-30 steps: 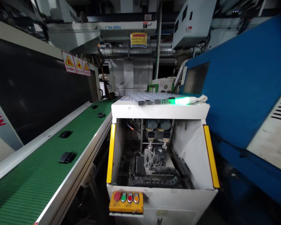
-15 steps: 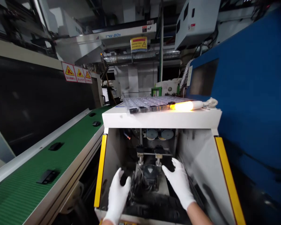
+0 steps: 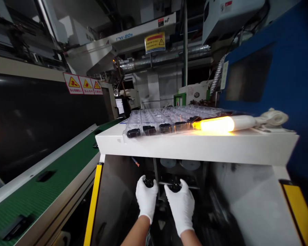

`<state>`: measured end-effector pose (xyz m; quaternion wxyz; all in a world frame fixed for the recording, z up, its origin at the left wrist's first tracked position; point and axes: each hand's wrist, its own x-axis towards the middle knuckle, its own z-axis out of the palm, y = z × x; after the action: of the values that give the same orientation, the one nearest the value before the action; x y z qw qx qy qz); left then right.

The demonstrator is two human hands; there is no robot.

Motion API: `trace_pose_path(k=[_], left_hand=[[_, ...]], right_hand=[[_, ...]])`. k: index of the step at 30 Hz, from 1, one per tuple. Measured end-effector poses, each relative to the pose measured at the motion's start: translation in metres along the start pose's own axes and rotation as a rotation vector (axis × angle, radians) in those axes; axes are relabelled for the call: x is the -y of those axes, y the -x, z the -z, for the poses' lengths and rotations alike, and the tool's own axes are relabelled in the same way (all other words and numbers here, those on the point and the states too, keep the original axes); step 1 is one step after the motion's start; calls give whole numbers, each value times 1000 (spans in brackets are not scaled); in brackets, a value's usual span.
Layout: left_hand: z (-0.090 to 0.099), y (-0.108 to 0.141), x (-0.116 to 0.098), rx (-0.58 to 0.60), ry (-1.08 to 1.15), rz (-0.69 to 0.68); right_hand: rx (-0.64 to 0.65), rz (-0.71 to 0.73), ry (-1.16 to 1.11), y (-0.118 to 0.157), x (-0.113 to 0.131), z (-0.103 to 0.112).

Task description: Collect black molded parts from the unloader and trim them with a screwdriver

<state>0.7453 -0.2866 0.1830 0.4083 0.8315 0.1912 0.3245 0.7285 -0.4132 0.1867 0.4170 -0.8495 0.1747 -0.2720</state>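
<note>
Inside the machine's opening, my left hand [image 3: 146, 200], in a white glove, closes its thumb and fingers around a small black plastic part [image 3: 149, 183]. Beside it, my right hand [image 3: 181, 206], gloved the same way, grips a second black plastic part [image 3: 175, 186]. Both parts stood on metal posts before. The gloves now cover those posts, so I cannot tell whether the parts still rest on them. A metal rod [image 3: 193, 187] runs across behind the right hand. Two grey discs, the left disc [image 3: 168, 163] and the right disc [image 3: 190, 165], sit deeper in.
On the white machine top [image 3: 195, 147] lie a clear plastic tray [image 3: 164, 116] with black parts along its front and a glowing lamp [image 3: 218, 124]. Left, a green conveyor belt [image 3: 64, 177] carries black parts. Yellow strips [image 3: 93, 205] edge the opening. A blue machine [image 3: 292, 75] stands right.
Both hands have moved forward, deeper into the opening, and closed around the black parts. The view has moved closer to the machine top.
</note>
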Motion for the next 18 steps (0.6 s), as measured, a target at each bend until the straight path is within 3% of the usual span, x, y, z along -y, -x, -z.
trace_pose_path(k=[8, 14, 16, 18], left_hand=[[-12, 2, 9, 6, 186, 24], [0, 3, -7, 52, 168, 35], [5, 6, -14, 75, 143, 55], [8, 11, -19, 99, 160, 126]], right_hand=[[-65, -33, -172, 4, -7, -13], [-44, 171, -85, 1, -7, -3], [4, 82, -74, 2, -8, 0], [74, -105, -93, 4, -14, 3]])
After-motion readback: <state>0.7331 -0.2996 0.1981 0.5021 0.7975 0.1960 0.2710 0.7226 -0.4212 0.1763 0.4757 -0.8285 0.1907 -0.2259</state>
